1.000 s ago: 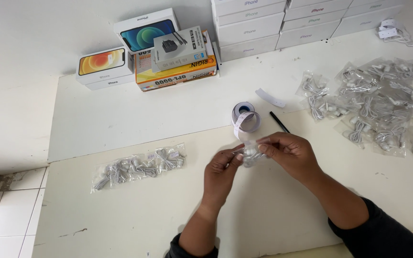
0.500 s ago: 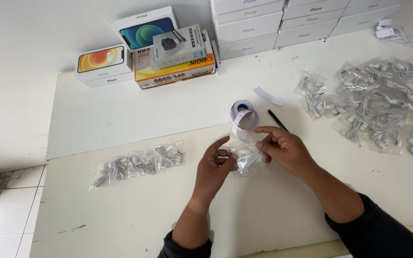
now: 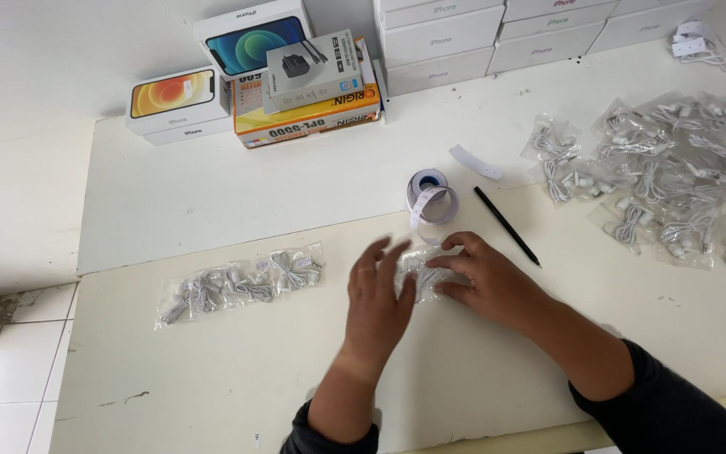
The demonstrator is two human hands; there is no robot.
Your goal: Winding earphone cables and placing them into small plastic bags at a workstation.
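Note:
A small clear bag of white earphones [image 3: 424,273] lies flat on the cream table [image 3: 212,370] between my hands. My left hand [image 3: 380,296] rests palm down with its fingers spread, the fingertips on the bag's left part. My right hand [image 3: 487,284] sits at the bag's right side, thumb and curled fingers pinching its edge. Just beyond the bag stands a roll of white sticker labels [image 3: 432,197] with a loose strip hanging toward the bag.
A black pen [image 3: 507,225] lies right of the roll. Several bagged earphones lie in a row [image 3: 241,286] at left, and a big pile [image 3: 674,176] at right. Phone boxes [image 3: 174,97], an orange box [image 3: 313,116] and stacked white boxes [image 3: 497,38] line the back.
The bag was held up in both hands near the label roll. Both hands came down and now press it flat on the table, the left hand spreading open over it.

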